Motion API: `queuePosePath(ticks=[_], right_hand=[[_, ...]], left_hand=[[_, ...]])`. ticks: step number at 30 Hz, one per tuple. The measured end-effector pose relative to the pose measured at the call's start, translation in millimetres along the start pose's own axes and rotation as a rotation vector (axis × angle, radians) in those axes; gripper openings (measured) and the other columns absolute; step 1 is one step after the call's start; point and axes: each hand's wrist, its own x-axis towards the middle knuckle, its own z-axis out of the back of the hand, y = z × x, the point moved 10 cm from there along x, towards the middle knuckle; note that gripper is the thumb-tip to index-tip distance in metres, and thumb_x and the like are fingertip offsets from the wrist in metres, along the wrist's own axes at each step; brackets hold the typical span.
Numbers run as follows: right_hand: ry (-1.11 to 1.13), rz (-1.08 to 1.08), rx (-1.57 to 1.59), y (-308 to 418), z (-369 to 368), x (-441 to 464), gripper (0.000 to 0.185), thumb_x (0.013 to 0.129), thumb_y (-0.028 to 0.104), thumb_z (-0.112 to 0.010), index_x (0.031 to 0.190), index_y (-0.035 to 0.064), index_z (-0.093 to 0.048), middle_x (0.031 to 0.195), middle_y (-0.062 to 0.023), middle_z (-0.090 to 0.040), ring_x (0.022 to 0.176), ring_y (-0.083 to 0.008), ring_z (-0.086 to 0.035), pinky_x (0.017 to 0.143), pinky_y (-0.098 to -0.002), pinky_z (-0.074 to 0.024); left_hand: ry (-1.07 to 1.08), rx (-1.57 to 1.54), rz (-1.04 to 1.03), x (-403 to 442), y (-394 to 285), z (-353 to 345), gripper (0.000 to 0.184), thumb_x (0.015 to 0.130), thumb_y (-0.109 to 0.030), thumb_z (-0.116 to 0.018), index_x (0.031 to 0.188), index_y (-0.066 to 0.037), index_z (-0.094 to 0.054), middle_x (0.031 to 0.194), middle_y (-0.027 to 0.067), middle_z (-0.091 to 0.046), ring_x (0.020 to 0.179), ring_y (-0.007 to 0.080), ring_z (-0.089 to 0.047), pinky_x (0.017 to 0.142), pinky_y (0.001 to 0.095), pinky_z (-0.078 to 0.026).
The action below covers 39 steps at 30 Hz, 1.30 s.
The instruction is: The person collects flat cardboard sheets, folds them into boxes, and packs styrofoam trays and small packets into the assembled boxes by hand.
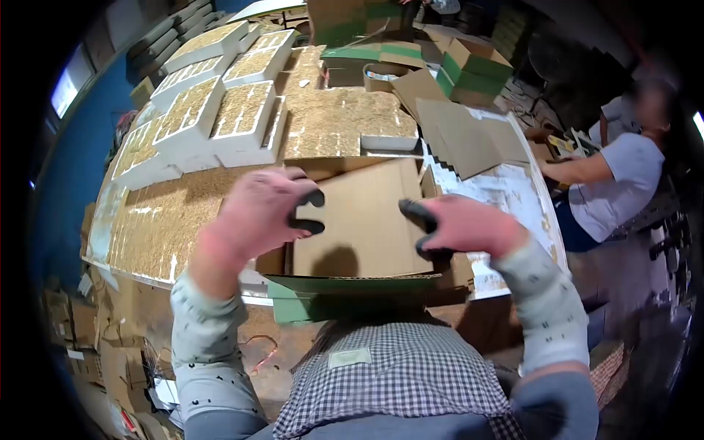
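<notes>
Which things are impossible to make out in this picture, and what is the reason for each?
All in the head view:
- Inside of the open box: whatever lies under the cardboard sheet is hidden by it.
- Co-worker at the right: face blurred; the work at their hands is too small to identify.
- Second person at the back: cut off by the top edge.
</notes>
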Motion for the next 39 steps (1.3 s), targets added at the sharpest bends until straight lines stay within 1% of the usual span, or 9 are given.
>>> queuePosePath(ticks=[3,7,12,17,21,28,32,36,39], right_hand=[[0.153,-0.118,-0.791,0,-29,40,0.031,0.067,0.023,-0.063,0.094,0.0070,-0.067,0.098,-0.0120,-0.065,0.094,-0.0259,-0.062,0.069,-0.0374,-0.0512],[-0.419,0.042,-0.636,8,59,-1,0.024,0.074,0.026,-0.060,0.090,0.0081,-0.062,0.094,-0.0109,-0.063,0.090,-0.0256,-0.061,0.073,-0.0349,-0.0487],[-0.054,0.215,-0.329,-27,-48,58,0.027,0.077,0.019,-0.053,0.098,0.0018,-0.057,0.091,-0.0154,-0.064,0.087,-0.0281,-0.062,0.075,-0.0381,-0.0491],[-0.593,0.051,1.121,-129,-48,54,0.059,0.076,0.023,-0.071,0.123,-0.0007,-0.046,0.086,-0.0102,-0.064,0.069,-0.0176,-0.061,0.065,-0.0298,-0.0509],[-0.551,0.076,0.717,-106,-142,25,0.102,0.079,0.033,-0.069,0.142,-0.0013,0.004,0.147,-0.0214,-0.012,0.137,-0.0269,-0.011,0.109,-0.0330,-0.0205],[-0.977,-0.240,1.972,-249,-183,-169,0.045,0.091,0.028,-0.045,0.129,0.0043,-0.044,0.125,-0.0117,-0.052,0.110,-0.0248,-0.053,0.097,-0.0358,-0.0408],[-1.006,0.084,2.145,-317,-162,-163,0.043,0.090,0.028,-0.047,0.127,0.0063,-0.046,0.124,-0.0108,-0.052,0.108,-0.0234,-0.052,0.094,-0.0358,-0.0419],[-1.025,-0.209,0.815,-371,-135,-164,0.049,0.080,0.009,-0.063,0.124,0.0031,-0.045,0.120,-0.0088,-0.051,0.104,-0.0183,-0.050,0.087,-0.0316,-0.0437],[-1.810,-0.307,1.299,-335,-64,-219,0.056,0.082,0.004,-0.060,0.132,0.0001,-0.035,0.128,-0.0126,-0.044,0.108,-0.0214,-0.049,0.093,-0.0325,-0.0416]], left_hand=[[0.587,0.008,0.161,1,27,-132,0.039,0.071,-0.026,-0.069,0.106,-0.010,-0.062,0.104,0.0124,-0.062,0.099,0.0284,-0.058,0.087,0.0343,-0.045],[-0.173,-0.394,0.164,-38,73,-11,0.059,0.064,-0.006,-0.074,0.120,-0.011,-0.055,0.116,0.0172,-0.056,0.109,0.0301,-0.053,0.095,0.0377,-0.040],[-0.015,-0.606,0.433,-68,135,-141,0.121,0.055,-0.031,-0.084,0.144,-0.003,-0.006,0.145,0.0194,-0.023,0.135,0.0283,-0.021,0.110,0.0314,-0.019],[-0.278,-1.152,0.694,-82,100,-186,0.089,0.062,-0.008,-0.080,0.134,-0.001,-0.030,0.105,0.0083,-0.056,0.088,0.0152,-0.056,0.072,0.0268,-0.049],[-0.167,-1.427,0.573,-64,85,-191,0.080,0.064,-0.019,-0.079,0.131,-0.004,-0.037,0.097,0.0065,-0.061,0.071,0.0113,-0.058,0.055,0.0223,-0.048],[0.161,-1.475,0.442,61,-7,-212,0.042,0.086,-0.020,-0.061,0.123,-0.003,-0.053,0.111,0.0099,-0.061,0.097,0.0186,-0.058,0.082,0.0297,-0.047],[0.373,0.177,0.338,120,86,-273,0.072,0.067,-0.039,-0.074,0.127,-0.010,-0.044,0.125,0.0116,-0.048,0.117,0.0324,-0.043,0.099,0.0426,-0.034],[0.391,0.079,0.406,131,108,-268,0.075,0.063,-0.040,-0.077,0.125,-0.012,-0.044,0.124,0.0106,-0.049,0.117,0.0309,-0.044,0.096,0.0417,-0.036],[-0.037,0.102,0.269,132,68,-148,0.074,0.056,-0.031,-0.083,0.117,-0.010,-0.048,0.112,0.0103,-0.053,0.104,0.0299,-0.052,0.089,0.0369,-0.041]])
